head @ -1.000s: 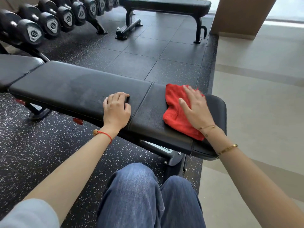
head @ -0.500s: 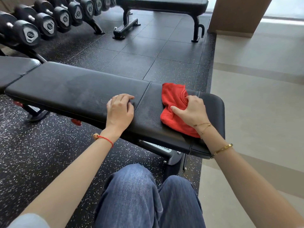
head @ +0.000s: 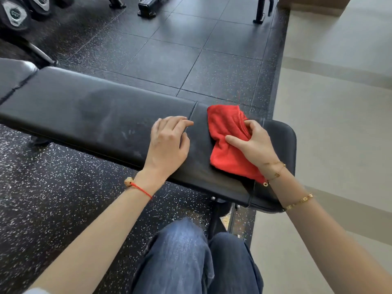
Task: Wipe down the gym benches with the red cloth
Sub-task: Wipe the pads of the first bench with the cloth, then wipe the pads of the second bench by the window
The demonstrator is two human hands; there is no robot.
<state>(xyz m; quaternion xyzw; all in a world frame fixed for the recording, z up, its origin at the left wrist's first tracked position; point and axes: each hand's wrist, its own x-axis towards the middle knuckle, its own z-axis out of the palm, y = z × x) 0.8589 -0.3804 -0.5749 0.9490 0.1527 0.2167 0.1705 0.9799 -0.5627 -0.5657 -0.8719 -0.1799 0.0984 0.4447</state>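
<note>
A black padded gym bench (head: 89, 111) runs across the view from the left to the right. The red cloth (head: 227, 132) lies bunched on its right seat pad. My right hand (head: 253, 143) grips the cloth from the right, fingers curled into its folds. My left hand (head: 168, 143) rests palm down on the bench just left of the seam between the pads, fingers loosely spread and holding nothing. Faint smear marks show on the long pad left of my left hand.
Dumbbells (head: 14, 13) sit on a rack at the far left. The feet of a second bench (head: 148, 7) stand at the top. Beige floor (head: 339, 113) begins right of the black rubber mat. My knees in jeans (head: 191, 255) are below the bench.
My right hand went from lying flat on the cloth to clenching it, and drew it slightly left. My left hand stayed on the bench. The camera tilted down and closer.
</note>
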